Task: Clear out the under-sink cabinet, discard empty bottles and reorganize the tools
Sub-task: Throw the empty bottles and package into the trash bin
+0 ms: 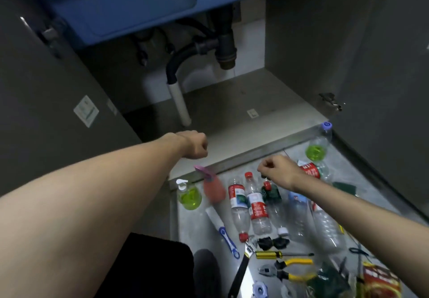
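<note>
Hovering over cabinet lip, left hand [193,145] curled in empty fist; right hand [277,170] likewise fisted above clear ribbed plastic bottles [256,207] lying on glossy floor [199,225]. Yellow-handled pliers [287,270], screwdriver [278,254] near. Cabinet shelf [243,102] bare, matte grey.

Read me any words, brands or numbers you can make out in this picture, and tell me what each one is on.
None can be read.
Red bottle labels: white print, too blurred.
Red label behind the right hand: white marks, unreadable.
Sticker on the left cabinet door: greenish print, too small.
Small tag on the cabinet floor: unreadable.
Red packet at bottom right: pale lettering, blurred.
</note>
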Demonstrator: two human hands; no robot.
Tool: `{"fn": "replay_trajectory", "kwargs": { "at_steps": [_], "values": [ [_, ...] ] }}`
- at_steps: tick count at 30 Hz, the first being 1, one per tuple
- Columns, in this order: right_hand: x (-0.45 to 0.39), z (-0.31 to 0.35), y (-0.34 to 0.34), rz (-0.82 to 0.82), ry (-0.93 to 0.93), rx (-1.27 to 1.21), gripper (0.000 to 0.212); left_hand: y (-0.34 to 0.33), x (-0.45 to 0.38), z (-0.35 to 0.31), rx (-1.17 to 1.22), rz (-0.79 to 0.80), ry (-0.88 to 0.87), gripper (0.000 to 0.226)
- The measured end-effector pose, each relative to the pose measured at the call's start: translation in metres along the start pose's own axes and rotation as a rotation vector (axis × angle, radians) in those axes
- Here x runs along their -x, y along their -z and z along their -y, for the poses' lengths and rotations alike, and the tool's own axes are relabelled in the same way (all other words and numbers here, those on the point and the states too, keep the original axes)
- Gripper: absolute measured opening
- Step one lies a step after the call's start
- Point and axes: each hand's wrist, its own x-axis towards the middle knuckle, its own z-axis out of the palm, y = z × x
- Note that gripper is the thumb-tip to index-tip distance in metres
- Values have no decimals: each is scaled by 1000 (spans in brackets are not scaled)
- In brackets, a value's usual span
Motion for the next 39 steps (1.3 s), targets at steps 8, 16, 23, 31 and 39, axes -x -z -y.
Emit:
{"fn": "replay_trajectory", "kwargs": {
  "at_steps": [8,16,23,31,39],
  "values": [
    [-60,31,-50,101,6,129,16,-82,-38,40,-70,145,46,35],
    [-110,66,-115,173,70,190,40,-119,-76,62,-101,241,138,45],
    [-124,78,-154,185,110,209,35,-142,-84,77,-117,141,84,54],
    [-121,69,-159,144,57,151,15,-157,-78,88,-80,156,123,50],
    [-111,62,-156,92,-33,-21,10,-149,-78,81,-66,183,117,49]
  ]
}}
